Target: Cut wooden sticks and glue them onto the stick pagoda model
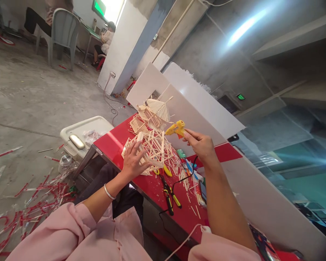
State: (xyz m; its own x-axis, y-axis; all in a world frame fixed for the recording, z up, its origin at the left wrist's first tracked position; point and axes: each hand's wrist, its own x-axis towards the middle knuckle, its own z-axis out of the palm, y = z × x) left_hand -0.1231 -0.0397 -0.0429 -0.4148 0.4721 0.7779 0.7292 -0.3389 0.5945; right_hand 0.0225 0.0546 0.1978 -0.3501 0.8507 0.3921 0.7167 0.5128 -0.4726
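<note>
A lattice frame of thin wooden sticks (154,146) lies on the red table (112,139). My left hand (134,161) rests on its near left side with the fingers spread. In my right hand (199,143) is a yellow glue gun (176,128), its nozzle pointing left at the frame's upper right corner. Whether the nozzle touches the sticks I cannot tell. Behind the frame stands another stick model with a slatted roof (159,108). Pliers with black and yellow handles (168,195) lie near the table's front edge.
Loose sticks (175,159) and a black cord (186,177) lie right of the frame. White panels (190,112) stand behind the table. A white lidded bin (85,127) is at the left, with plastic scraps on the floor. Two people sit farther back.
</note>
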